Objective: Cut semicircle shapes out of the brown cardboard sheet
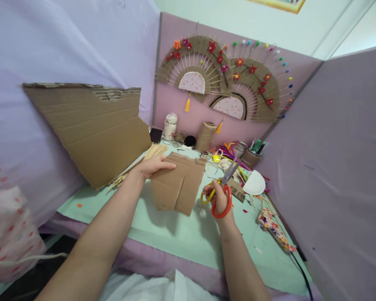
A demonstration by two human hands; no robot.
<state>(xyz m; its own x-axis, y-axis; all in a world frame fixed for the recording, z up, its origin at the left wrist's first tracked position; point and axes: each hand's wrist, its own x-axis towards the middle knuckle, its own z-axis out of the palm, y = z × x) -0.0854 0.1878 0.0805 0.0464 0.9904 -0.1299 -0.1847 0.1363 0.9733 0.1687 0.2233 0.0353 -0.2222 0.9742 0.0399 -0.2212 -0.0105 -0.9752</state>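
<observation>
My left hand point(155, 166) grips the upper left edge of a small piece of cardboard point(180, 184), thumb across its face. A slit runs up the piece from its lower edge, and its top edge is torn rough. In my right hand point(219, 196) is a pair of scissors point(227, 182) with one yellow and one red handle loop. Their blades point up and away, slightly parted, to the right of the cardboard and apart from it. Just beyond the scissors lies a cardboard scrap with dark lettering point(237, 191).
A big cardboard sheet point(103, 129) leans at the left beside thin wooden sticks point(155, 150). Behind stand a white bottle point(170, 126) and a twine spool point(206, 136). To the right are a white half-round piece point(254, 183) and a patterned glue gun point(274, 229) with a cord.
</observation>
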